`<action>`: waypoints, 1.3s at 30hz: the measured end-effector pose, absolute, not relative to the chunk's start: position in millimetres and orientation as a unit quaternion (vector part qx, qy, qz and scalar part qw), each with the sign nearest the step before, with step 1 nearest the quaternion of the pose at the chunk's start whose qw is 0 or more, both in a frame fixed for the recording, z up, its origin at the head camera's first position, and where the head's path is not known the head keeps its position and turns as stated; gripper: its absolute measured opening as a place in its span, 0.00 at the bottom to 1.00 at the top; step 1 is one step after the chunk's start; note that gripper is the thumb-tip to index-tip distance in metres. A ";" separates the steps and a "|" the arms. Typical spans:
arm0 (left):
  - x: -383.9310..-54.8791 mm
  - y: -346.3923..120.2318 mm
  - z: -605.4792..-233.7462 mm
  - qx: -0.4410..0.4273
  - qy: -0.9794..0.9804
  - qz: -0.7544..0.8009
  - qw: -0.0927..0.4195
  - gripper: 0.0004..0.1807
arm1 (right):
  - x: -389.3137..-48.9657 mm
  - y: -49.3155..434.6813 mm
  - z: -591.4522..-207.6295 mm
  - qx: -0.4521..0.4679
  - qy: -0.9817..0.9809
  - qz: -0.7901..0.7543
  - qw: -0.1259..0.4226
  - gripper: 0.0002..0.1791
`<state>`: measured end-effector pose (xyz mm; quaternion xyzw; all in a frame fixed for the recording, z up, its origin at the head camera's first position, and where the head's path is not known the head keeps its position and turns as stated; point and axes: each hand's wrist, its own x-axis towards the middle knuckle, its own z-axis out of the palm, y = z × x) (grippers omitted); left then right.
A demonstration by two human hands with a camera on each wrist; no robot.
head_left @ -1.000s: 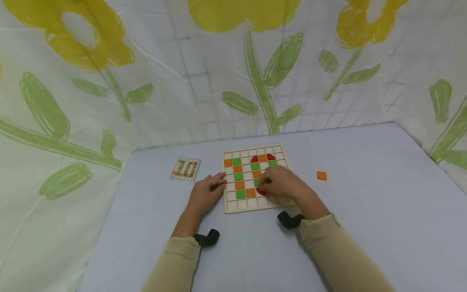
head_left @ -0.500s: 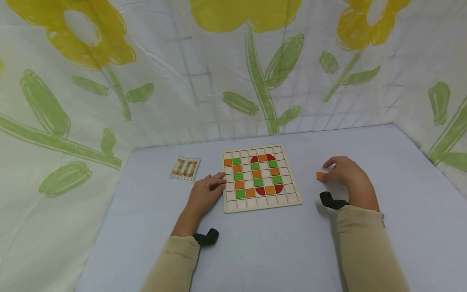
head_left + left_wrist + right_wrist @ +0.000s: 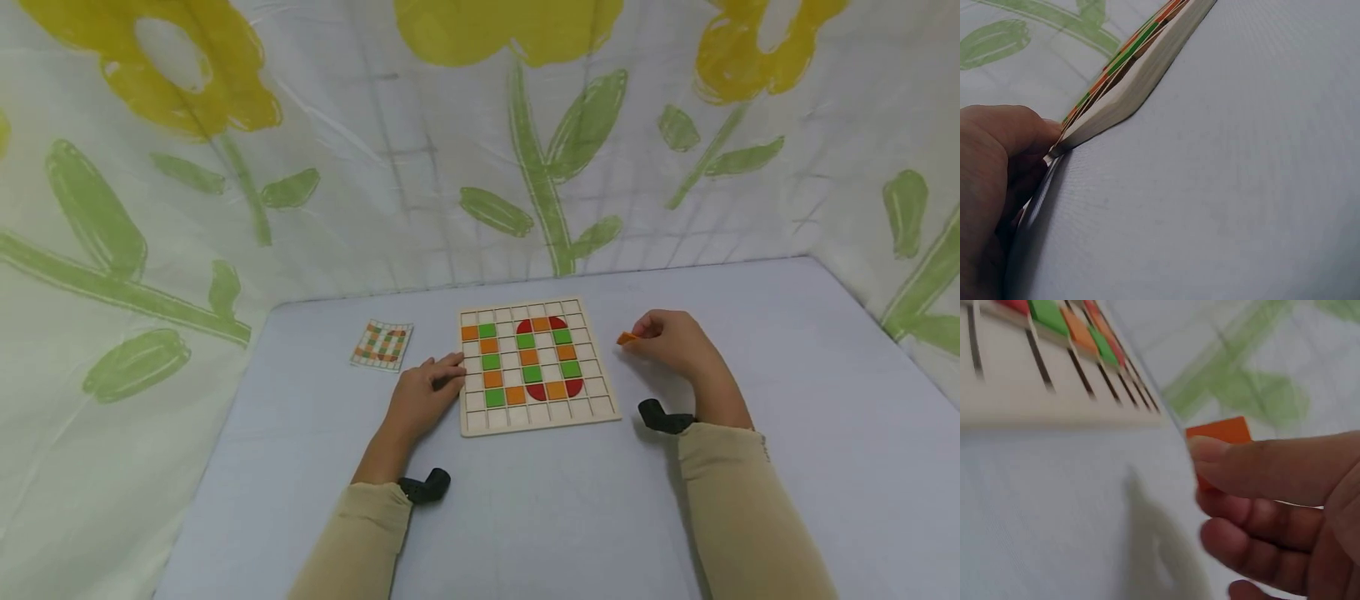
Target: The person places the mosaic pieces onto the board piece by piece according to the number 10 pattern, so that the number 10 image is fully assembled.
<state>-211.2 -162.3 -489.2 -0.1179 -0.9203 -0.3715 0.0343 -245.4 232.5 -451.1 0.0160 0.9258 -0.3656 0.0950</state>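
My right hand (image 3: 671,342) pinches an orange square tile (image 3: 1229,430) between thumb and fingers, lifted off the table to the right of the board. In the right wrist view, the thumb covers part of the tile. A square wooden grid board (image 3: 540,422) lies flat, with green, orange and red pieces forming the figure 10. At the board's left edge rests my left hand (image 3: 426,400), its extended fingers touching the rim. The left wrist view shows the thumb (image 3: 1025,130) against the board's edge, while the other fingers are mostly hidden.
A small pattern card (image 3: 382,345) with a matching 10 design lies left of the board. All of it sits on a pale-covered table (image 3: 510,517). Behind the table hangs a white cloth (image 3: 337,167) with painted flowers.
The right hand has gone from the board's lower part to the orange tile on the right, picked it up and brought it back left towards the board. The left hand has stayed put.
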 end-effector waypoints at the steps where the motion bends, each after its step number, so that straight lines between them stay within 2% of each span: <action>1: -211.4 -162.3 -489.0 -0.121 -0.920 -0.372 0.035 0.10 | -245.5 224.6 -449.3 0.013 0.922 -0.376 0.093 0.15; 5: -211.9 -161.8 -487.6 -0.126 -0.917 -0.378 0.034 0.10 | -240.7 178.4 -440.8 -0.041 0.912 -0.399 0.084 0.12; 12: -212.5 -161.1 -486.8 -0.127 -0.918 -0.374 0.031 0.10 | -214.7 85.1 -433.1 -0.207 0.909 -0.357 0.059 0.07; 16: -212.5 -158.3 -488.1 -0.129 -0.915 -0.380 0.035 0.10 | -205.1 56.4 -438.3 -0.242 0.913 -0.325 0.044 0.07; 22: -209.2 -155.2 -492.1 -0.137 -0.910 -0.389 0.031 0.10 | -197.0 40.9 -451.0 -0.240 0.926 -0.287 0.049 0.04; 25: -209.1 -154.8 -491.3 -0.142 -0.910 -0.388 0.037 0.10 | -196.4 38.7 -453.5 -0.245 0.928 -0.277 0.034 0.04; 29: -209.0 -156.2 -489.4 -0.135 -0.912 -0.385 0.041 0.10 | -197.3 37.0 -453.6 -0.252 0.935 -0.250 0.028 0.06; 36: -205.7 -159.2 -490.9 -0.123 -0.914 -0.386 0.036 0.10 | -195.2 34.3 -453.1 -0.267 0.944 -0.186 0.050 0.10; 39: -203.0 -159.4 -492.4 -0.111 -0.913 -0.390 0.032 0.10 | -192.3 34.5 -454.5 -0.284 0.943 -0.165 0.044 0.09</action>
